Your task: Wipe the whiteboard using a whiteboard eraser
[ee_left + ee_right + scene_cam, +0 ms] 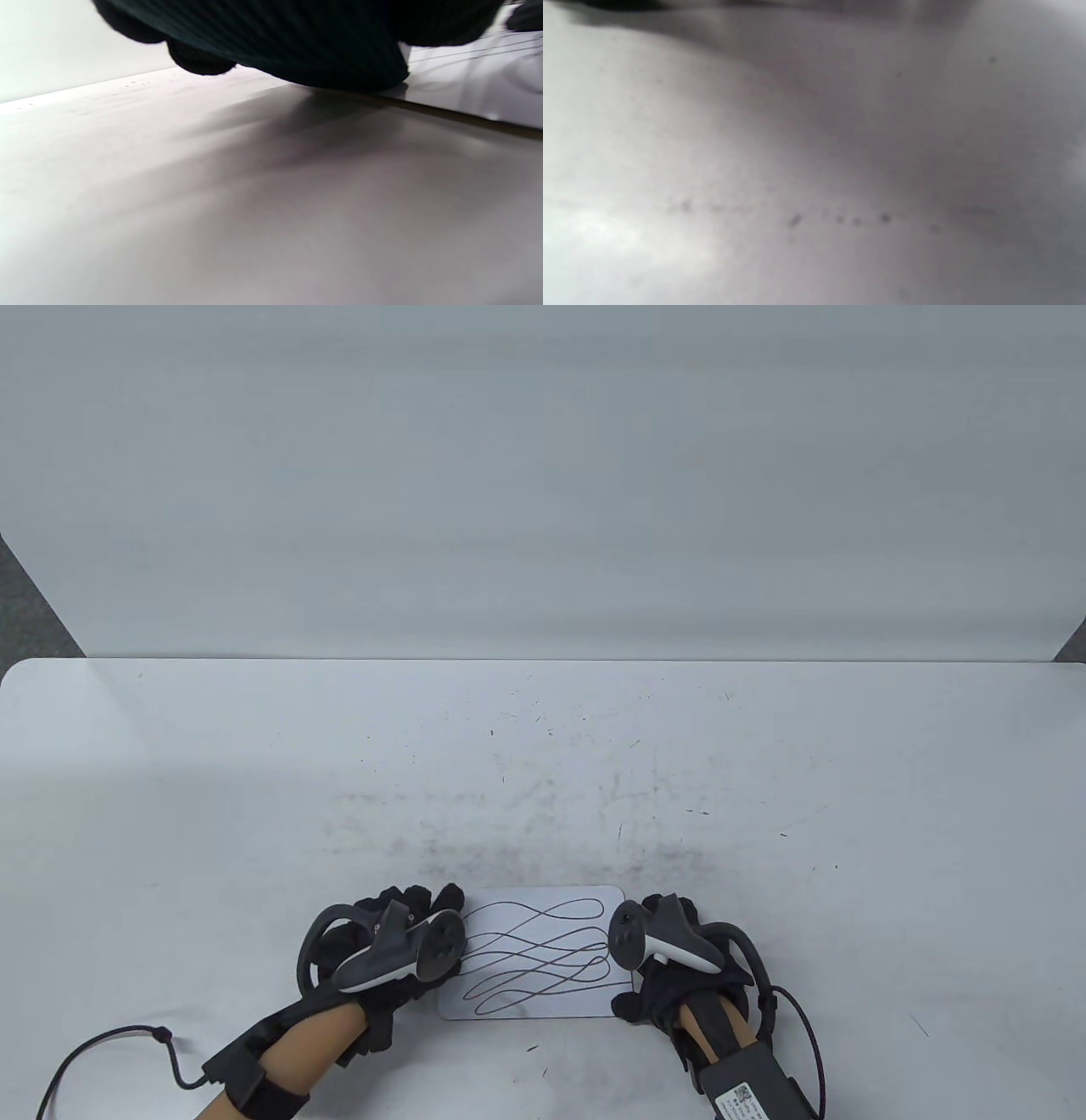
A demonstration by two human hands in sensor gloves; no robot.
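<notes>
From the table view, I saw the small whiteboard (543, 954) lying flat at the near edge of the bench (254, 780), its long axis running left to right, covered in looping marker scribble. My left hand (386, 950) sat at its left short edge and my right hand (670, 954) at its right one, both about equally close. No eraser showed anywhere. Whether either of the hands held anything I could not tell; trackers hid the fingers.

In the left wrist view, gloved fingers (297, 46) pressed down on the whiteboard's (479, 84) edge.

The right wrist view gave only blurred, speckled bench (814, 178).
</notes>
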